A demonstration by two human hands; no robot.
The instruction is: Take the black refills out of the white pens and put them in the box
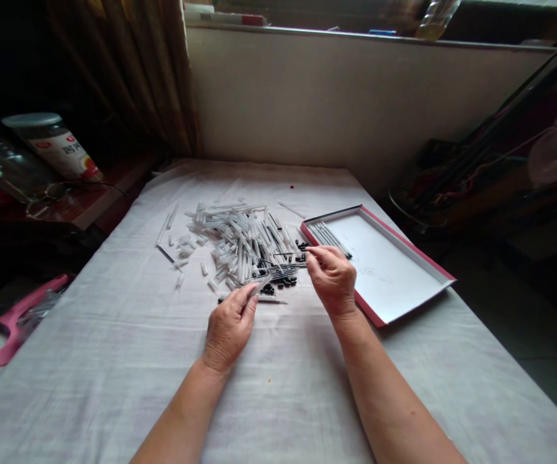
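Note:
My left hand point(230, 322) is closed on a clear pen barrel point(262, 283), which points up and to the right. Between the thumb and fingers of my right hand point(332, 277) is a thin dark pen refill point(291, 253), its tip reaching left over the heap. Past both hands lies a pile of clear pen barrels and caps point(240, 235) on the cloth. Dark refills point(283, 272) and small black plugs point(285, 282) are gathered at its near right side. One pen with a refill tip point(269, 300) lies flat just beyond my left hand.
Right of the pile, a shallow red-edged box lid point(385, 258) holds a row of pens point(327, 237) along its left side. White cloth point(162, 386) covers the table. Pink scissors point(15, 322) and a lidded jar point(58, 145) are at the left. A wall point(331, 103) stands behind.

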